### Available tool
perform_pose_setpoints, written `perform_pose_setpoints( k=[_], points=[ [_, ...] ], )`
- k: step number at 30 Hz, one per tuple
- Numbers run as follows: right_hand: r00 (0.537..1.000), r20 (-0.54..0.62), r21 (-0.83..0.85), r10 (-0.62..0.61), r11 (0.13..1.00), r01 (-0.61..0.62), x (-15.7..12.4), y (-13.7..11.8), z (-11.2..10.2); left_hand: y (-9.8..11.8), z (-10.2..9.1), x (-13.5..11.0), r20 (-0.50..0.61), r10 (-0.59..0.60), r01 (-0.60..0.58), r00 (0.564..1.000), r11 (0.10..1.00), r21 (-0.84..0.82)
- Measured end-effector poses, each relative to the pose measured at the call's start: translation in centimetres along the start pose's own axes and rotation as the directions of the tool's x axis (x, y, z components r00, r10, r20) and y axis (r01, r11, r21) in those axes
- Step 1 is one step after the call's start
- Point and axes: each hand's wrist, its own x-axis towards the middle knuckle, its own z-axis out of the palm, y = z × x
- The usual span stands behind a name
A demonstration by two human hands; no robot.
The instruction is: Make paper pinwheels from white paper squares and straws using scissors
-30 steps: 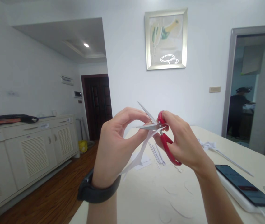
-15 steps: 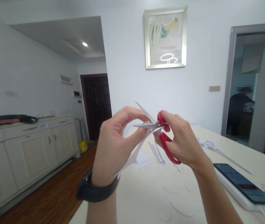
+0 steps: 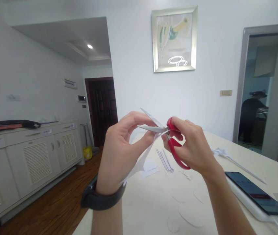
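My right hand (image 3: 193,147) grips red-handled scissors (image 3: 172,142), fingers through the loops, with the metal blades pointing left and slightly apart. My left hand (image 3: 121,147) pinches a white piece of paper (image 3: 142,158) between thumb and fingertips, right at the blades. The paper hangs down toward my left wrist, which wears a dark band (image 3: 102,199). Both hands are raised above the cream table (image 3: 153,202).
Thin paper strips (image 3: 164,160) and curved paper scraps (image 3: 188,218) lie on the table. A phone (image 3: 254,192) rests on a white slab at the right edge. White cabinets (image 3: 26,160) line the left wall. A person stands in the doorway (image 3: 251,114) at far right.
The scissor blades have closed a little on the paper and tilted slightly flatter. Both hands stay in nearly the same place.
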Motion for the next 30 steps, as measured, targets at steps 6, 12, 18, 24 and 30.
perform_pose_setpoints(
  k=[6,12,18,24,30],
  points=[
    [0.999,0.011,0.000,0.036,0.999,-0.036,-0.16,0.28,0.04,0.11,0.54,0.20,-0.013,0.050,-0.051,0.999,0.997,-0.053],
    [0.998,0.042,0.038,0.048,0.998,-0.050,-0.09,0.49,-0.08,0.08,0.44,0.31,-0.015,0.050,-0.051,0.999,0.998,-0.046],
    [0.998,0.061,0.069,0.013,0.997,-0.018,0.01,0.16,-0.08,0.20,0.31,0.24,0.002,0.026,-0.025,1.000,0.998,-0.057],
    [0.998,0.058,0.068,0.004,0.998,-0.008,0.07,-0.02,-0.18,0.05,0.26,0.12,0.007,0.020,-0.019,1.000,0.998,-0.059],
    [0.998,0.058,0.061,0.000,0.998,-0.004,0.10,-0.14,-0.22,0.13,0.18,0.22,0.011,0.008,-0.007,1.000,0.999,-0.035]
  ],
)
